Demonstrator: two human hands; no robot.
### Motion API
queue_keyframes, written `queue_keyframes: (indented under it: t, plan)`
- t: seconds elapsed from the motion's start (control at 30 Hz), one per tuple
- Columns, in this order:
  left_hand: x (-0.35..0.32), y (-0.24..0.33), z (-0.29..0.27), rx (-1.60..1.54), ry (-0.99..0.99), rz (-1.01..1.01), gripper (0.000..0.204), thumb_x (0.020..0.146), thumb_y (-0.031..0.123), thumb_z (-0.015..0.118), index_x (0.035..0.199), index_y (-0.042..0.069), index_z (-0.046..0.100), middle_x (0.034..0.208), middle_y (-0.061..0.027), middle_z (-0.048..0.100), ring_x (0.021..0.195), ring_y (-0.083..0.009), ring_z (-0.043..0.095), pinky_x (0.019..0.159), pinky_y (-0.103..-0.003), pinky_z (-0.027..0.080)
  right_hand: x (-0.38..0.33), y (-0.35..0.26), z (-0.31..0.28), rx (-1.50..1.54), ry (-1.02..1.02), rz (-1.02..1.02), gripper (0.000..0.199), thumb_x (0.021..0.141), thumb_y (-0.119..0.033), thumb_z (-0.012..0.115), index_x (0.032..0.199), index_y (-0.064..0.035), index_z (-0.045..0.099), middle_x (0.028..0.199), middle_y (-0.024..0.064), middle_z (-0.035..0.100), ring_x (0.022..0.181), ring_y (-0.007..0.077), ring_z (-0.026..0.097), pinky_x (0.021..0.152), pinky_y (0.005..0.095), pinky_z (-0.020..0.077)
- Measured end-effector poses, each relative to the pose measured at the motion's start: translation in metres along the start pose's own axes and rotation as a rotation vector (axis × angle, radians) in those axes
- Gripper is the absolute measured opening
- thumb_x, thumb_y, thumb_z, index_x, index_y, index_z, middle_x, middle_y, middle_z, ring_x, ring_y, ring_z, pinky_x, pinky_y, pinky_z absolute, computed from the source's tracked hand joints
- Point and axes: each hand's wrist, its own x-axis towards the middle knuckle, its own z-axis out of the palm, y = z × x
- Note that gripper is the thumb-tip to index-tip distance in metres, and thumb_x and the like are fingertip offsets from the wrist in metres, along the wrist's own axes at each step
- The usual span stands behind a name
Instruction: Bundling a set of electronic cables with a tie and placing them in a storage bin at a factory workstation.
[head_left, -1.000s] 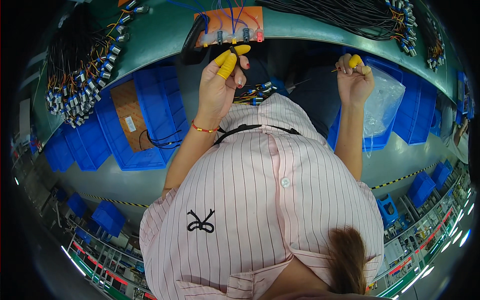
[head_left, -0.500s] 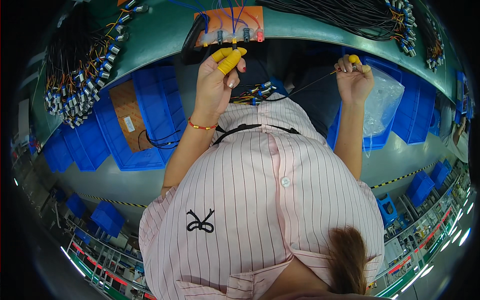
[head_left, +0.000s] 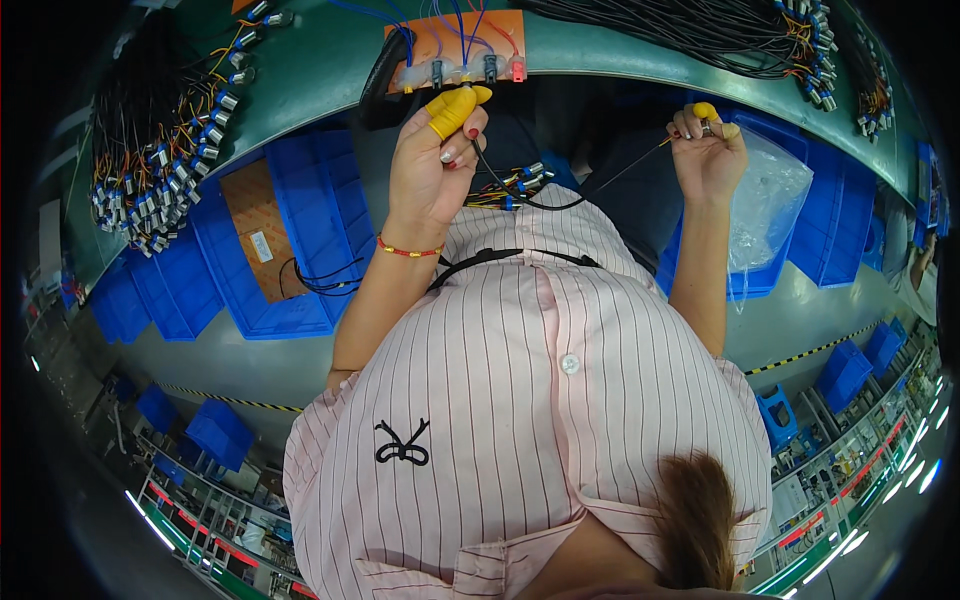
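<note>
Two hands, left hand point(head_left: 432, 165) and right hand point(head_left: 707, 155) fingers pinching black wire point(head_left: 560, 200), wire tip indistinct.

Test board point(head_left: 455, 45) on bench ahead; bins point(head_left: 290, 240) left, bagged bin point(head_left: 770, 210) right; wire bundles point(head_left: 160, 150) far left.

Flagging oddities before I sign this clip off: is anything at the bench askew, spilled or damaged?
Nothing stands out. The left hand and right hand stretch a thin black wire between them, below the orange fixture board. The wire bundles lie on the green bench, and the blue bins sit upright.
</note>
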Motion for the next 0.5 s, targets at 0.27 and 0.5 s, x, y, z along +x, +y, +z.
queue_keyframes:
  t: [0.27,0.5]
  plan:
    - [0.002,0.013,0.001,0.231,-0.08,-0.033,0.029,0.101,0.019,0.047,0.113,-0.006,0.057,0.079,-0.0071,0.057,0.052,-0.0032,0.038,0.05,-0.018,0.032,-0.003,-0.005,-0.007,-0.069,-0.088,-0.127,0.012,0.077,-0.014,0.046,0.071,-0.004,0.047,0.067,0.0079,0.041,0.067,0.0178,0.037,0.071,0.0319,0.0322]
    - [0.0,0.004,0.0,0.342,-0.076,0.055,0.025,0.102,0.017,0.045,0.108,-0.003,0.06,0.07,-0.0036,0.054,0.053,-0.0045,0.036,0.048,-0.018,0.028,-0.016,-0.022,-0.015,-0.038,0.018,-0.195,0.012,0.076,-0.014,0.046,0.069,-0.005,0.044,0.066,0.0076,0.039,0.065,0.0179,0.036,0.071,0.0321,0.0324]
